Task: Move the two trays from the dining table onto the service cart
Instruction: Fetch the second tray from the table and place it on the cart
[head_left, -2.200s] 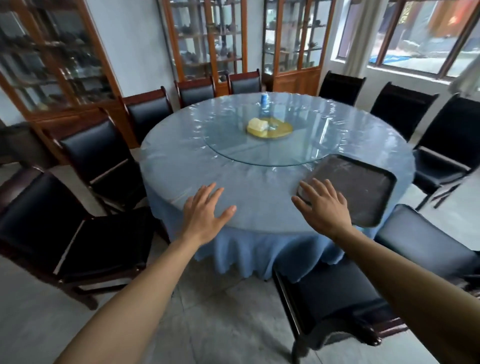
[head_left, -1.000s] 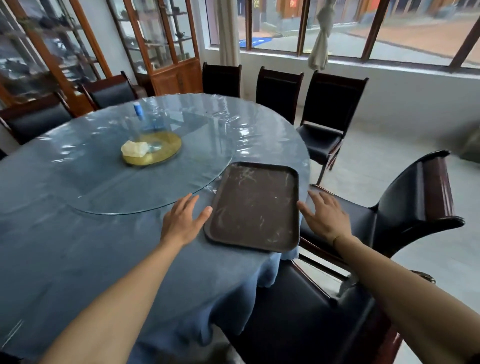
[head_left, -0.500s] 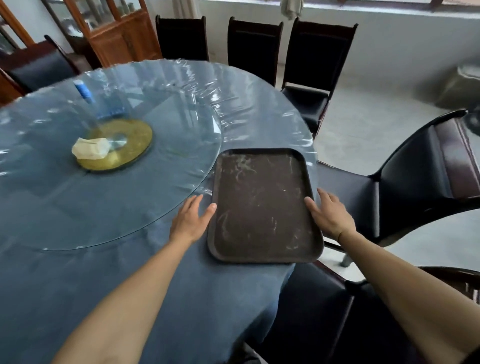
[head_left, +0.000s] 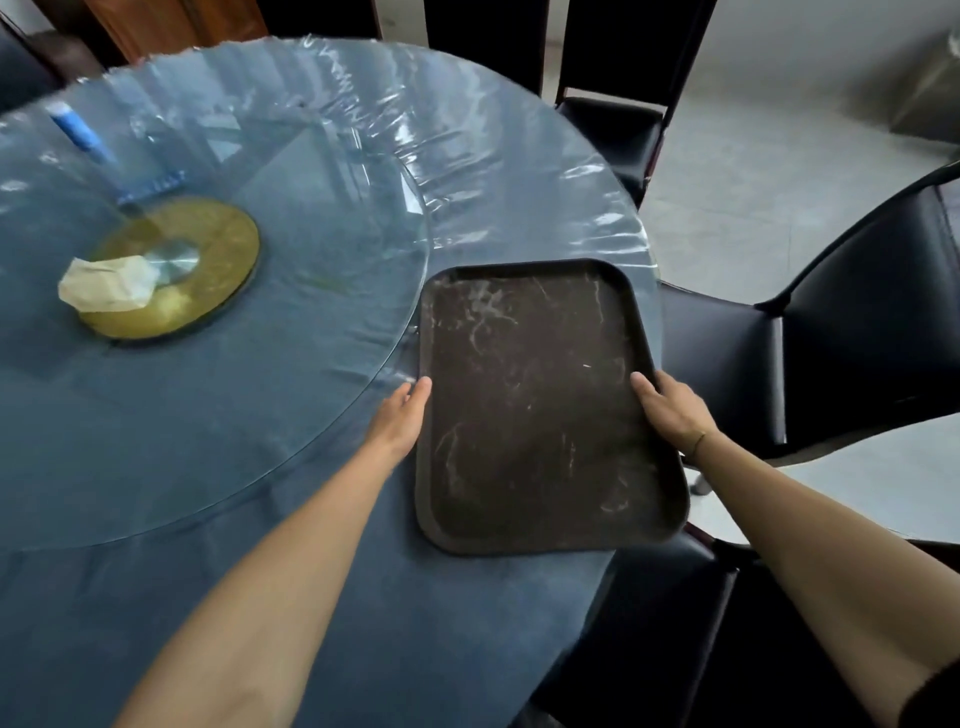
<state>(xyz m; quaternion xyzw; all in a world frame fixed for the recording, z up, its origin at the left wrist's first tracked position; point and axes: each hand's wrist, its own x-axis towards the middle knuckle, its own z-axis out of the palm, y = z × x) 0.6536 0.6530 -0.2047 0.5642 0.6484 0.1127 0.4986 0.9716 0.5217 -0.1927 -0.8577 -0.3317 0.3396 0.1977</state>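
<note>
Left hand (head_left: 402, 421) and right hand (head_left: 672, 410) grip opposite long edges of 1 dark tray (head_left: 540, 410), thumbs on the rim, fingers hidden underneath, arms extended. Tray sits at the table (head_left: 311, 597) edge, right side overhanging a black chair (head_left: 831, 332).

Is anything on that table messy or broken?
The brown tray looks worn, with pale scratches and smears across its surface, and one corner sticks out past the table edge. A crumpled tissue lies on the gold disc under the glass. Nothing looks spilled or broken.
</note>
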